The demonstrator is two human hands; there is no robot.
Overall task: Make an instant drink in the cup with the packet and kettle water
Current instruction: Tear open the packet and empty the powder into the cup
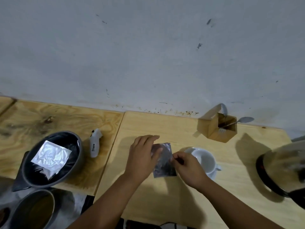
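Note:
A silver foil packet [163,160] is held upright above the light wooden table [165,195], just left of the cup. My left hand [143,160] grips the packet's left edge near the top. My right hand [187,167] pinches its right edge with thumb and fingers. The white cup [205,160] stands empty on a white saucer [212,176] right behind my right hand. The kettle [283,171], dark with a shiny lid, sits at the right edge, blurred.
A grey round bin [52,160] at the left holds another foil packet [52,157]. A white labelled object [95,142] lies beside it. A cardboard box [217,126] with a spoon [244,120] stands against the wall. A second grey container [35,210] is at the bottom left.

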